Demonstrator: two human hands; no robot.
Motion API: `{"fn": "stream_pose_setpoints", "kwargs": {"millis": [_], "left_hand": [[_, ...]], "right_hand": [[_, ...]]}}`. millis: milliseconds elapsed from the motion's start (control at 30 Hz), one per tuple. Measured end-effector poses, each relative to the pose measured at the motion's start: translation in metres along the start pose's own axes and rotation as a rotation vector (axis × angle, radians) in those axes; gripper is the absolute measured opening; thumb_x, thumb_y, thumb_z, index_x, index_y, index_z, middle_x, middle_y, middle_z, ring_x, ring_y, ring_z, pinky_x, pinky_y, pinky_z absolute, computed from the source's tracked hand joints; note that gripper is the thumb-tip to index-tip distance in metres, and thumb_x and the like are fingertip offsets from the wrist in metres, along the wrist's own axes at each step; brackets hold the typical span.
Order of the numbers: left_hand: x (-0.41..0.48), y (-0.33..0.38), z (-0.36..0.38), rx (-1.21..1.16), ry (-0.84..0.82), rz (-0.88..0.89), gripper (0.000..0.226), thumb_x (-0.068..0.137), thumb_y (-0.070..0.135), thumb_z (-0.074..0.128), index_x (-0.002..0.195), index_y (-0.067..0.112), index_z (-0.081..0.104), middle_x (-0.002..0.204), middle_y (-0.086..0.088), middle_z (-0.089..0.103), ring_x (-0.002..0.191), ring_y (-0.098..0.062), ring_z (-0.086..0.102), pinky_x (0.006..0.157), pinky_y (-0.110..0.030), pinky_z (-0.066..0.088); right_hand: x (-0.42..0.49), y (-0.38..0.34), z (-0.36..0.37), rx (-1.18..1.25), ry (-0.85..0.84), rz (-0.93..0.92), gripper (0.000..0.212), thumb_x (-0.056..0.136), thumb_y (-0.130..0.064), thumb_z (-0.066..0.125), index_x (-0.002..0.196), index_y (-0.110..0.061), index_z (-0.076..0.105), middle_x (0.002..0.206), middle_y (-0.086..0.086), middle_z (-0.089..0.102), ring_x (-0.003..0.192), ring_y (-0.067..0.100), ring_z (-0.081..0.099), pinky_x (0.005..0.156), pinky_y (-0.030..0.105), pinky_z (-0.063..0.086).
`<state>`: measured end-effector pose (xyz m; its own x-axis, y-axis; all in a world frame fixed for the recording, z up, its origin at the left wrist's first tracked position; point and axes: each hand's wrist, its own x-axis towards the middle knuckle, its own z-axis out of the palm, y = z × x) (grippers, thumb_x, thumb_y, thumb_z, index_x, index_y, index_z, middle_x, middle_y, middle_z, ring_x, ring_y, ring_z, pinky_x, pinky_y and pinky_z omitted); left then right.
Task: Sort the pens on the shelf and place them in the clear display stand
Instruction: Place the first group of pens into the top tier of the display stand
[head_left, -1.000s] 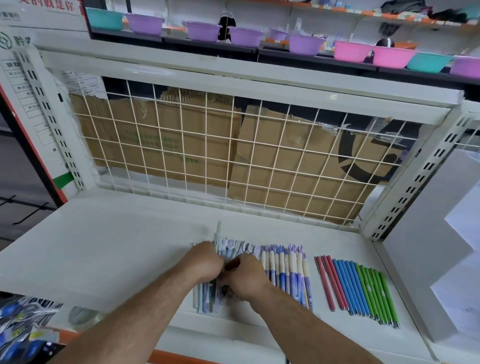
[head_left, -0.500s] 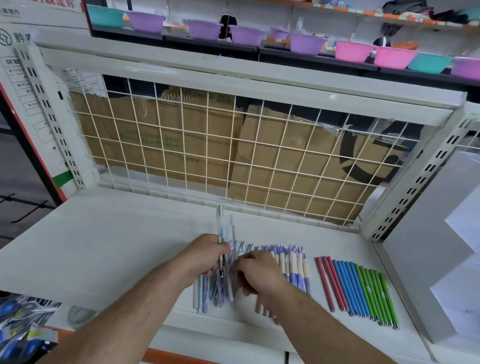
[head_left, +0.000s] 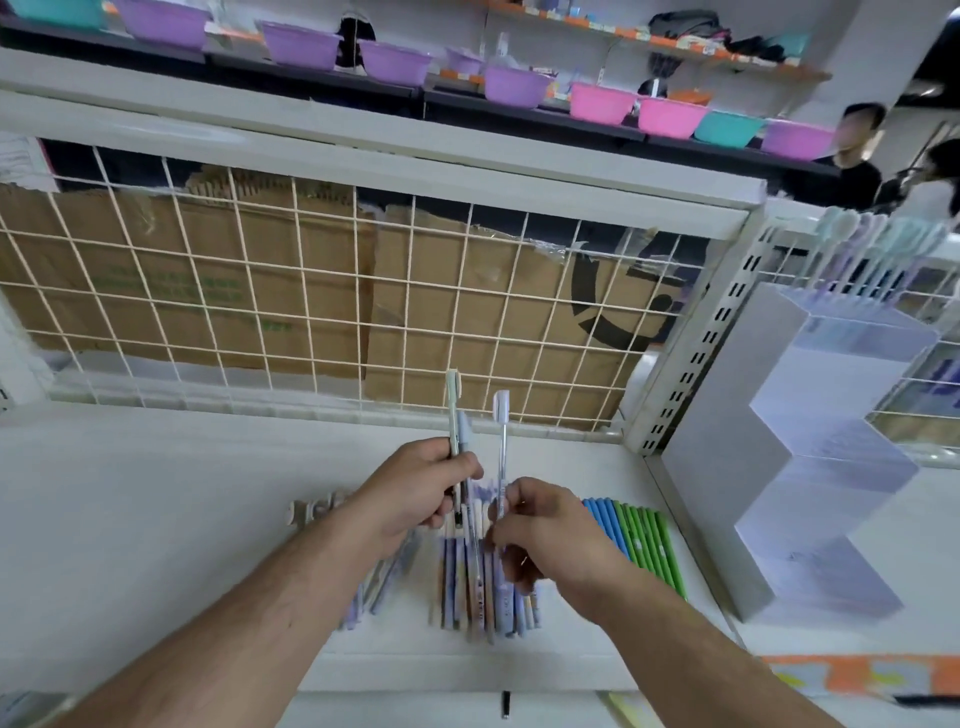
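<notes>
**While Both Hands Held Pens Above the Sorted Rows**

As the two bare forearms reached in from the lower edge, the left hand (head_left: 415, 493) was curled around a small bunch of slim pale grey-capped pens (head_left: 453, 410), holding them upright above the shelf, caps up. Just beside it, the right hand (head_left: 550, 535) pinched a clear-barrelled pen with a white cap (head_left: 501, 441) between thumb and fingertips, also upright; its other fingers were bent inward. How many pens the left hand gripped could not be told, though at least two caps showed.

Below the hands, a row of patterned lilac-and-white pens (head_left: 488, 597) lay side by side on the flat white metal shelf (head_left: 156, 519), blurred. A few more pale loose pens (head_left: 387, 577) lay partly under the left wrist. To the right of the row lay slim blue pens (head_left: 605, 519) and, touching them, slim green pens (head_left: 652, 540), all parallel.

Farther right stood the stepped clear plastic display stand (head_left: 831, 457) with a white side panel, well apart from both hands. A blurred line of pastel-capped pens (head_left: 857, 244) stood at its top tier. Behind the shelf rose a white wire grid panel (head_left: 311, 291) with brown cardboard (head_left: 208, 291) behind it. Beyond, a dark shelf carried purple, pink and teal plastic bowls (head_left: 602, 104), and two people (head_left: 857, 161) stood at far right.
</notes>
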<state>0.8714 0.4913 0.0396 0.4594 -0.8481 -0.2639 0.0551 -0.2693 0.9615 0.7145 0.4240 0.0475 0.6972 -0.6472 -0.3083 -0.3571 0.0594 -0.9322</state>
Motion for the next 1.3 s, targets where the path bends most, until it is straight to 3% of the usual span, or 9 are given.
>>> {"fn": "stream_pose_setpoints", "kwargs": {"millis": [100, 200, 300, 400, 567, 700, 867, 1033, 1300], "left_hand": [[0.002, 0.014, 0.027, 0.008, -0.046, 0.033, 0.019, 0.100, 0.023, 0.056, 0.092, 0.010, 0.067, 0.050, 0.009, 0.052, 0.048, -0.009, 0.043, 0.048, -0.023, 0.036], [0.006, 0.027, 0.054, 0.027, -0.086, 0.067, 0.020, 0.099, 0.025, 0.057, 0.092, 0.010, 0.069, 0.060, 0.000, 0.052, 0.051, -0.010, 0.044, 0.049, -0.025, 0.036], [0.010, 0.040, 0.084, 0.038, -0.106, 0.109, 0.024, 0.098, 0.031, 0.058, 0.090, 0.013, 0.071, 0.076, -0.008, 0.055, 0.057, -0.013, 0.045, 0.051, -0.027, 0.038], [0.015, 0.054, 0.119, 0.048, -0.097, 0.143, 0.025, 0.099, 0.033, 0.057, 0.088, 0.016, 0.072, 0.077, -0.010, 0.053, 0.057, -0.014, 0.045, 0.052, -0.027, 0.039], [0.025, 0.079, 0.190, 0.021, -0.084, 0.184, 0.025, 0.099, 0.030, 0.058, 0.082, 0.017, 0.072, 0.082, -0.011, 0.051, 0.055, -0.013, 0.044, 0.051, -0.026, 0.037], [0.033, 0.096, 0.244, -0.003, -0.059, 0.201, 0.024, 0.098, 0.030, 0.058, 0.084, 0.016, 0.071, 0.091, -0.013, 0.058, 0.054, -0.011, 0.045, 0.050, -0.026, 0.036], [0.036, 0.114, 0.291, -0.041, -0.026, 0.209, 0.019, 0.099, 0.029, 0.058, 0.094, 0.013, 0.069, 0.098, -0.010, 0.066, 0.052, -0.009, 0.045, 0.048, -0.024, 0.036], [0.041, 0.126, 0.316, -0.005, 0.000, 0.216, 0.021, 0.099, 0.029, 0.057, 0.093, 0.012, 0.069, 0.089, -0.007, 0.062, 0.055, -0.010, 0.046, 0.050, -0.024, 0.036], [0.056, 0.146, 0.318, 0.013, 0.023, 0.221, 0.020, 0.099, 0.026, 0.057, 0.092, 0.012, 0.068, 0.072, 0.001, 0.056, 0.051, -0.009, 0.044, 0.050, -0.024, 0.036]], "right_hand": [[-0.013, -0.003, -0.025, -0.045, 0.041, -0.032, 0.010, 0.092, -0.009, 0.057, 0.085, -0.005, 0.053, 0.069, 0.013, 0.068, 0.044, 0.025, 0.052, 0.040, 0.024, 0.033], [-0.024, -0.005, -0.053, -0.080, 0.078, -0.097, 0.027, 0.097, -0.022, 0.059, 0.087, 0.004, 0.058, 0.060, 0.007, 0.064, 0.045, 0.024, 0.054, 0.045, 0.033, 0.042], [-0.033, -0.008, -0.089, -0.097, 0.137, -0.171, 0.023, 0.097, -0.017, 0.061, 0.087, 0.003, 0.060, 0.058, 0.011, 0.060, 0.045, 0.023, 0.052, 0.046, 0.032, 0.047], [-0.043, -0.011, -0.131, -0.094, 0.147, -0.253, 0.008, 0.096, -0.009, 0.060, 0.098, -0.001, 0.059, 0.059, 0.013, 0.061, 0.047, 0.023, 0.051, 0.046, 0.032, 0.047], [-0.056, -0.018, -0.209, -0.104, 0.142, -0.287, 0.023, 0.090, 0.004, 0.053, 0.109, -0.008, 0.051, 0.067, 0.011, 0.067, 0.048, 0.025, 0.056, 0.045, 0.033, 0.047], [-0.057, -0.019, -0.267, -0.135, 0.137, -0.320, 0.008, 0.093, -0.006, 0.053, 0.100, -0.001, 0.052, 0.067, 0.013, 0.067, 0.046, 0.026, 0.058, 0.044, 0.032, 0.045], [-0.057, -0.020, -0.317, -0.166, 0.122, -0.341, 0.020, 0.099, -0.019, 0.053, 0.088, -0.003, 0.054, 0.076, 0.026, 0.067, 0.049, 0.028, 0.059, 0.045, 0.035, 0.048], [-0.053, -0.024, -0.351, -0.206, 0.185, -0.381, 0.020, 0.097, -0.020, 0.058, 0.087, -0.002, 0.059, 0.067, 0.018, 0.064, 0.051, 0.028, 0.060, 0.051, 0.040, 0.052], [-0.044, -0.082, -0.378, -0.132, 0.305, -0.541, 0.004, 0.098, -0.009, 0.059, 0.097, -0.006, 0.058, 0.075, 0.012, 0.070, 0.060, 0.020, 0.070, 0.052, 0.032, 0.057]]}}
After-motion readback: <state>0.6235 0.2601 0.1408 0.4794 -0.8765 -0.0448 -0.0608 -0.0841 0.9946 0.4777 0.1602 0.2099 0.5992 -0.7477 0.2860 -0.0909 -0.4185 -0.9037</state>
